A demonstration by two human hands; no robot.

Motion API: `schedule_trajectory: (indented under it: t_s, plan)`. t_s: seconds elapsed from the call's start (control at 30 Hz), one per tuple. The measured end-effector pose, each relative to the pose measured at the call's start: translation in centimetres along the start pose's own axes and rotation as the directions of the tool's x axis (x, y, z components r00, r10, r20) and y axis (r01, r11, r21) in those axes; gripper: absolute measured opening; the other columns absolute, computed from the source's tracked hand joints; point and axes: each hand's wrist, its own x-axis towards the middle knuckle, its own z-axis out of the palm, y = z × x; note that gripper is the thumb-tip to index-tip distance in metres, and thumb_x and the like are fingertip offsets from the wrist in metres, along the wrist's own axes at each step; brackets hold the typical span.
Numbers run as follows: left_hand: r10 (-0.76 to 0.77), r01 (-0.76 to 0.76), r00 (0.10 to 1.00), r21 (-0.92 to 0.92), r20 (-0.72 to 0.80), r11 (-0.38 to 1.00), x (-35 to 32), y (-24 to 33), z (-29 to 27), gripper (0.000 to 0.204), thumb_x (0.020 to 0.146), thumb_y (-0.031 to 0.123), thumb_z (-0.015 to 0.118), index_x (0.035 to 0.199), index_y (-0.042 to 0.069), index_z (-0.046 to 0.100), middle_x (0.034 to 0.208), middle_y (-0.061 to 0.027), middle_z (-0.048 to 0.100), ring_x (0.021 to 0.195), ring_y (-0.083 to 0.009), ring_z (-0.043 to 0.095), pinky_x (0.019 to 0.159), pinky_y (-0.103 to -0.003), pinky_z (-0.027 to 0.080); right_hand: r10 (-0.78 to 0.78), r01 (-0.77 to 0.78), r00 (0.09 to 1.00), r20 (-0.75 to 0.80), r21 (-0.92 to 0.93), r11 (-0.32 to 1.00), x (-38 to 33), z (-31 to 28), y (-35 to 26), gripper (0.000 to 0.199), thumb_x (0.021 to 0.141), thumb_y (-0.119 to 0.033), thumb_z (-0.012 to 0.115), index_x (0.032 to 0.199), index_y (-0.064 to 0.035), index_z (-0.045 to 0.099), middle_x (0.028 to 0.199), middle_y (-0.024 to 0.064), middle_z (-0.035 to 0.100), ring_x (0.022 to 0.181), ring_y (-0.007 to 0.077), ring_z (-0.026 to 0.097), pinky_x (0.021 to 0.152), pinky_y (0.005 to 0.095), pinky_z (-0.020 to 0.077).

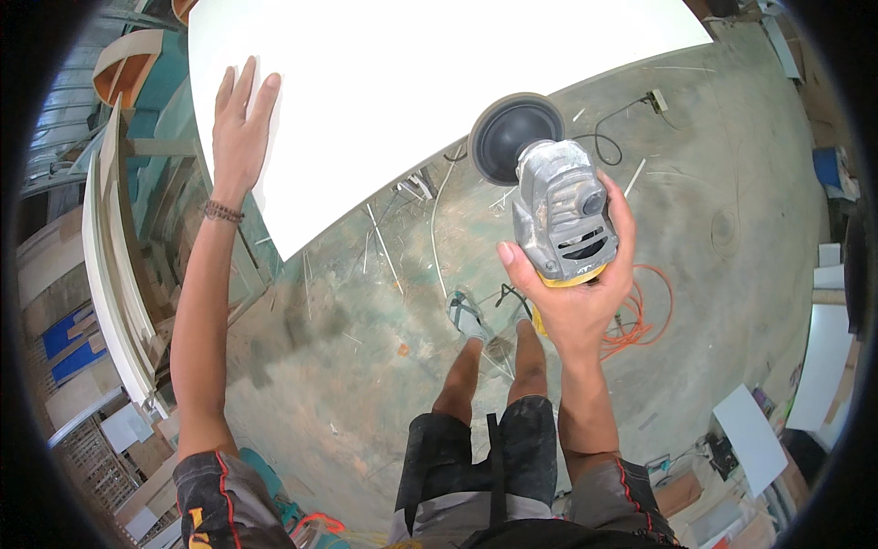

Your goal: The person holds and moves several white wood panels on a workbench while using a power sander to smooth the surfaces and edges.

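Note:
A large white panel (393, 91) fills the far part of the head view, its near edge running diagonally. My left hand (242, 137) lies on its left end, fingers stretched out and somewhat spread. In my right hand (585, 293) is a grey, dusty angle grinder (562, 206), gripped around its body, with a bit of yellow showing by the palm. The tool carries a round black disc (515, 137), which overlaps the panel's near edge in the picture. Whether the disc touches the panel I cannot tell.
Thin offcut strips (384, 247) litter the concrete floor below the panel. A coiled orange hose or cord (640, 316) lies right of my feet. Curved pale boards (110, 256) stand at the left. A power socket (657, 101) with a black cable sits farther right. White sheets (750, 439) lie at lower right.

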Motion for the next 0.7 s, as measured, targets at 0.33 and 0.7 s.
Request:
schedule_trajectory:
  t_s: [0.33,0.7]
  plan:
    - [-0.028,0.025,0.999,0.091,0.036,0.996,0.2,0.0,-0.1,0.067,0.105,0.056,0.049,0.158,0.015,0.044,0.167,-0.0180,0.029,0.156,-0.0331,0.024,0.126,-0.049,0.024,0.019,-0.015,0.995,-0.095,0.043,0.999,4.3,-3.8,2.2,0.093,0.067,-0.019,0.097,0.143,0.0044,0.048,0.128,0.0172,0.059,0.116,0.0251,0.062,0.097,0.0376,0.0521]
    - [-0.011,-0.002,0.997,0.163,0.078,0.987,0.2,0.2,-0.4,0.063,0.108,0.053,0.043,0.160,0.018,0.040,0.168,-0.0134,0.028,0.156,-0.0300,0.025,0.127,-0.050,0.025,0.041,-0.034,0.995,-0.095,0.075,0.997,9.1,-8.5,4.1,0.091,0.070,-0.012,0.094,0.145,0.0042,0.045,0.134,0.0155,0.057,0.120,0.0224,0.060,0.102,0.0358,0.0505]
